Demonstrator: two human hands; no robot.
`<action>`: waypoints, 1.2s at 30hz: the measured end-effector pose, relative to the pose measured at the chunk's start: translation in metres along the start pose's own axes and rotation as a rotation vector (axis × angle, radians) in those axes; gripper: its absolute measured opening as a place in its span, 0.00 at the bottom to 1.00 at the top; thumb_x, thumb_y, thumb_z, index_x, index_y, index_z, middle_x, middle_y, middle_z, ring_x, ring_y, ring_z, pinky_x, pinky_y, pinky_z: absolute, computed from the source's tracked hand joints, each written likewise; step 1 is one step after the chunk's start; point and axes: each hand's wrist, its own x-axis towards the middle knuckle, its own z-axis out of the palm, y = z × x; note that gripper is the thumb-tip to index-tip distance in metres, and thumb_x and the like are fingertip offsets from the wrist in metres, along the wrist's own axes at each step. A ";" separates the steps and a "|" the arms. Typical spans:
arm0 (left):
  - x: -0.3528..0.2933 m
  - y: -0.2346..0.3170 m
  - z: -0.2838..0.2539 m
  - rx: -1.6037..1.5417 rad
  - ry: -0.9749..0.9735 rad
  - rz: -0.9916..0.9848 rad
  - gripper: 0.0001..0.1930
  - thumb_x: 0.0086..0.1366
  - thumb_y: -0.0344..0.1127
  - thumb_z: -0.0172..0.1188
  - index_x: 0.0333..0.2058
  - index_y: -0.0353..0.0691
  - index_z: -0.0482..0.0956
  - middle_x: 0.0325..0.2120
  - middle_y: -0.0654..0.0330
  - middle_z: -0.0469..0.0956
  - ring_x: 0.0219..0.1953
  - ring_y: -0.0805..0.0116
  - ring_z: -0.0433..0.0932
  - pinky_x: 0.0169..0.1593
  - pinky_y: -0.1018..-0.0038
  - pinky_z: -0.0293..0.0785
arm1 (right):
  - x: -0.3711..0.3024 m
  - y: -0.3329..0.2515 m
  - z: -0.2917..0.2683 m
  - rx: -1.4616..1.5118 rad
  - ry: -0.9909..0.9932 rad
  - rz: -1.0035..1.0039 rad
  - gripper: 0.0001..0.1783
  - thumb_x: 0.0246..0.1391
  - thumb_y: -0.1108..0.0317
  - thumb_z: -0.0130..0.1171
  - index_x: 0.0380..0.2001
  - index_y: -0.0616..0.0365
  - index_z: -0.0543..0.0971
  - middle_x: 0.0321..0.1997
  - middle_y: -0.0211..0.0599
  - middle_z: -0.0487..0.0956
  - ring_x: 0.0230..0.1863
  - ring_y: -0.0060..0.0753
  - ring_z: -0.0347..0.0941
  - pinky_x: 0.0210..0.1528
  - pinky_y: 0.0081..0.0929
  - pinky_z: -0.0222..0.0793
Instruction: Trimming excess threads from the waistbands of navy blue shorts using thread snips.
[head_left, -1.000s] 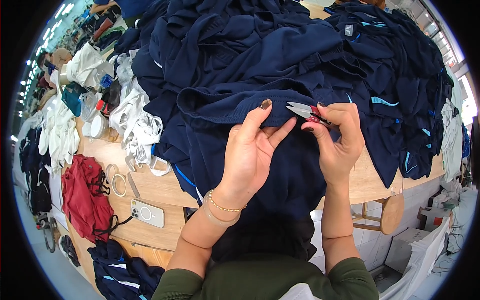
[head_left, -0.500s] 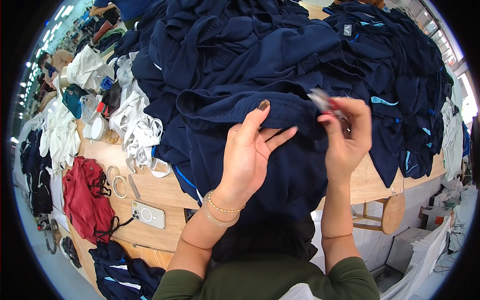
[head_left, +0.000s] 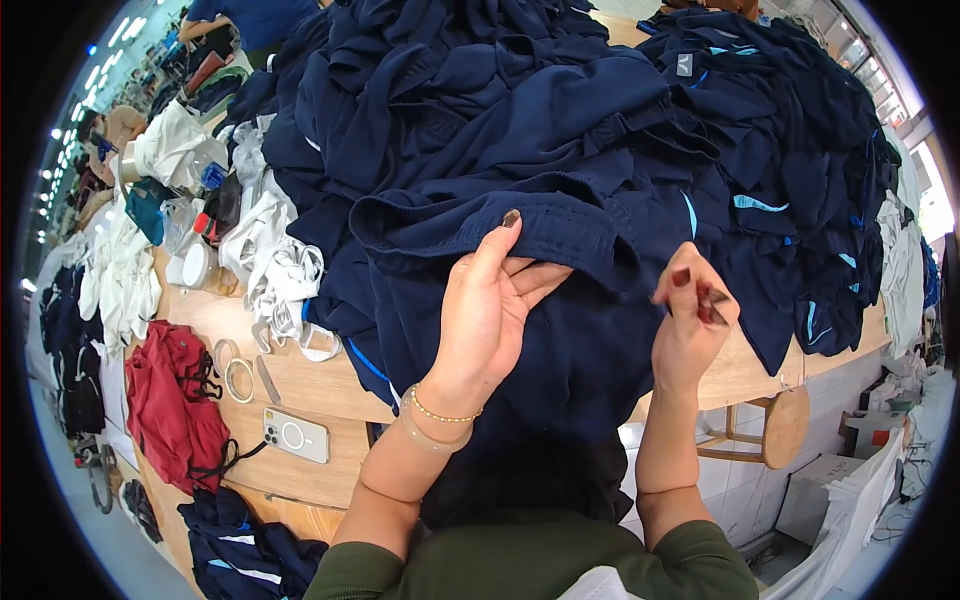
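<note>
Left hand (head_left: pixel 487 315) lies flat and open on one navy garment (head_left: pixel 520 235). Right hand (head_left: pixel 692 325) is curled around small red-handled snips (head_left: pixel 708 302). One phone (head_left: pixel 296 435) sits on the table (head_left: pixel 320 385).

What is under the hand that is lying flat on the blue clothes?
Under the left hand lies a dark navy garment, its ribbed hem by the fingertips. What lies under that cloth is covered; wooden table shows beside it.

A wooden table (head_left: pixel 300 375) carries navy garments (head_left: pixel 560 130), a phone (head_left: pixel 296 435), a red cloth (head_left: pixel 170 400).
</note>
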 end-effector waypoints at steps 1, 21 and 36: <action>0.000 -0.001 0.001 0.002 -0.002 0.001 0.17 0.75 0.41 0.51 0.46 0.31 0.80 0.45 0.48 0.84 0.45 0.58 0.85 0.58 0.64 0.77 | 0.000 -0.002 0.003 0.001 0.002 -0.002 0.09 0.60 0.75 0.62 0.27 0.68 0.75 0.22 0.29 0.66 0.23 0.20 0.61 0.30 0.19 0.63; -0.013 0.100 -0.091 1.538 0.530 0.466 0.25 0.57 0.31 0.72 0.53 0.35 0.76 0.37 0.58 0.77 0.32 0.70 0.73 0.36 0.74 0.74 | 0.031 0.011 0.008 -0.742 -0.301 0.081 0.30 0.37 0.75 0.77 0.47 0.56 0.77 0.31 0.32 0.61 0.30 0.29 0.60 0.31 0.24 0.62; -0.005 0.103 -0.116 0.587 0.120 0.020 0.13 0.70 0.29 0.58 0.51 0.32 0.78 0.46 0.55 0.82 0.39 0.73 0.84 0.45 0.76 0.82 | 0.043 0.061 -0.031 0.178 0.088 0.621 0.05 0.66 0.75 0.56 0.37 0.63 0.80 0.39 0.27 0.81 0.40 0.20 0.76 0.47 0.20 0.70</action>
